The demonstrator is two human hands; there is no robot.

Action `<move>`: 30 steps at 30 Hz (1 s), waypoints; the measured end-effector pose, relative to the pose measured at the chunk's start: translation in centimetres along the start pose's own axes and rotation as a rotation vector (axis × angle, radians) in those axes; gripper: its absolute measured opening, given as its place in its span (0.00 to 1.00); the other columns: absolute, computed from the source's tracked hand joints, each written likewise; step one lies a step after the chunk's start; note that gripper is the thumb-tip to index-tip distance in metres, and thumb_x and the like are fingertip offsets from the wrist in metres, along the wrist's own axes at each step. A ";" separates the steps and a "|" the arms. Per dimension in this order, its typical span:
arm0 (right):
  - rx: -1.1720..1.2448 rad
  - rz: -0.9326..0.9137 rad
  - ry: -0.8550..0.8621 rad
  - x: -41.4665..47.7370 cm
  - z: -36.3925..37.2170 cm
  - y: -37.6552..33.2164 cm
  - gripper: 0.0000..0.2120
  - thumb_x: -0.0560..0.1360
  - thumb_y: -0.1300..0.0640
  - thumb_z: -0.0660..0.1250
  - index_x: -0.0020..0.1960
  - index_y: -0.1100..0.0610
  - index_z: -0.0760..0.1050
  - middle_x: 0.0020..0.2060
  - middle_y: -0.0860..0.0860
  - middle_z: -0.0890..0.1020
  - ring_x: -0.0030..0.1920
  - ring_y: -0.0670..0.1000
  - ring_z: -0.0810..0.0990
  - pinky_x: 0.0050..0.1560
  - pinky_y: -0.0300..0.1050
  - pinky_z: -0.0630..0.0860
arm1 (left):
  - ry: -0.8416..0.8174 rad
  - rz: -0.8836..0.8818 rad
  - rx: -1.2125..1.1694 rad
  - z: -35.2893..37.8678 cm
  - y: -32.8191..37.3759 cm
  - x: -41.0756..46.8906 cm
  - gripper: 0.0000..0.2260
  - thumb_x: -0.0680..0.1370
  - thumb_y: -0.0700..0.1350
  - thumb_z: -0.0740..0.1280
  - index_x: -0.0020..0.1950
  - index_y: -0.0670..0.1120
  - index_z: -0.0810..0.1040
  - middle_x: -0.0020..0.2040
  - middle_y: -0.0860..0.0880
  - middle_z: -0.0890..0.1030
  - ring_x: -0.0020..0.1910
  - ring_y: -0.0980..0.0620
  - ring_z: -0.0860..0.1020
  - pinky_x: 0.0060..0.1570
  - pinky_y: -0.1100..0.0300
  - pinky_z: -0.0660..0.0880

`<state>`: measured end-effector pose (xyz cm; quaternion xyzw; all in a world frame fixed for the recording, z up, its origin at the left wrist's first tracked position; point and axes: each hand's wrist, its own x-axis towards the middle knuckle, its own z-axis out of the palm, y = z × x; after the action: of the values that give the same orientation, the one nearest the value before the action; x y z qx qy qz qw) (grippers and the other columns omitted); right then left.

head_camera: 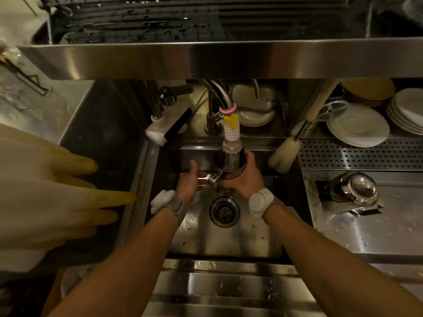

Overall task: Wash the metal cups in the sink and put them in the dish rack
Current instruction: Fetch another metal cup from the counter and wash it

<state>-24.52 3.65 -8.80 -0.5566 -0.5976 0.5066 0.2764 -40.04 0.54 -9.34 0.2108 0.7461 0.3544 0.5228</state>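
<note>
Over the steel sink (pixel 229 245), the right hand (pixel 246 179) grips a metal cup (pixel 230 164) under the running faucet head (pixel 231 145). The left hand (pixel 188 183) hangs open, just left of the cup's handle (pixel 214 178).

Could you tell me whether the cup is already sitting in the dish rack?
No, the right hand holds the cup under the running tap over the sink, well below the dish rack.

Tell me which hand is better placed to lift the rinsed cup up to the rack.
Probably the right hand: it already grips the metal cup under the faucet. The left hand is open beside the handle.
</note>
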 end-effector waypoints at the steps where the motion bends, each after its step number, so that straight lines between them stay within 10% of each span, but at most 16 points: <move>1: -0.018 -0.014 -0.026 0.0 0.3 -0.3 0.52 0.55 0.58 0.83 0.71 0.52 0.58 0.62 0.49 0.76 0.61 0.49 0.75 0.58 0.38 0.70 | 0.004 -0.020 0.001 -0.1 -0.1 -0.1 0.29 0.82 0.61 0.46 0.50 0.44 0.81 0.39 0.49 0.82 0.36 0.55 0.75 0.34 0.60 0.62; 6: -0.030 -0.025 -0.003 0.0 -0.7 0.0 0.52 0.56 0.59 0.83 0.72 0.54 0.58 0.64 0.51 0.75 0.61 0.48 0.74 0.59 0.39 0.69 | -0.043 -0.061 0.037 -0.1 0.4 -0.3 0.27 0.80 0.63 0.45 0.50 0.49 0.78 0.47 0.49 0.80 0.48 0.50 0.77 0.50 0.54 0.64; 18: 0.047 0.221 -0.120 0.3 -1.5 0.0 0.37 0.66 0.57 0.77 0.70 0.56 0.64 0.59 0.53 0.77 0.55 0.51 0.77 0.53 0.42 0.72 | -0.133 -0.001 0.032 1.1 1.4 -0.8 0.25 0.78 0.65 0.53 0.61 0.50 0.77 0.54 0.50 0.81 0.53 0.50 0.78 0.51 0.52 0.70; 25: 0.385 0.598 -0.137 0.6 -0.6 0.6 0.44 0.60 0.28 0.69 0.66 0.56 0.70 0.56 0.56 0.80 0.51 0.57 0.81 0.43 0.50 0.80 | -0.208 0.002 0.045 4.2 1.9 -1.7 0.15 0.81 0.51 0.59 0.59 0.42 0.75 0.60 0.38 0.78 0.51 0.43 0.80 0.43 0.56 0.77; 30: 0.497 0.606 -0.043 0.6 -0.7 1.6 0.14 0.78 0.44 0.61 0.47 0.53 0.77 0.53 0.60 0.80 0.52 0.60 0.79 0.55 0.59 0.77 | -0.168 0.126 0.159 4.9 1.8 -2.7 0.32 0.64 0.58 0.71 0.63 0.43 0.76 0.57 0.42 0.81 0.55 0.43 0.80 0.59 0.49 0.77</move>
<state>-23.39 4.24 -10.20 -0.6131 -0.2711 0.7061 0.2281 -34.58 1.43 -7.29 0.3269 0.7108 0.3073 0.5418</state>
